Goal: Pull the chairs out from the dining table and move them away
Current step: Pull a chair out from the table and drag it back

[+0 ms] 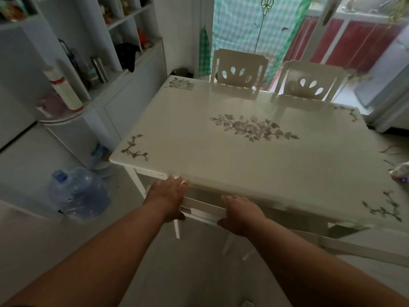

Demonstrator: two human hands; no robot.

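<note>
A white dining table [221, 151] with purple flower prints fills the middle of the view. A white chair [202, 208] is tucked under its near edge, so only the top rail of its back and its legs show. My left hand [167, 199] grips the left end of that rail, fingers reaching up to the table edge. My right hand [241, 214] grips the rail's right end. Two more white chairs [238, 74] [309, 83] with cut-out backs stand pushed in at the far side. Another chair's rail [363, 247] shows under the table at the near right.
A large blue water jug [77, 191] lies on the floor to the left. White shelves and a cabinet [124, 89] with bottles line the left wall. A green checked curtain [243, 29] hangs behind the far chairs. A small object [400, 171] sits at the table's right edge.
</note>
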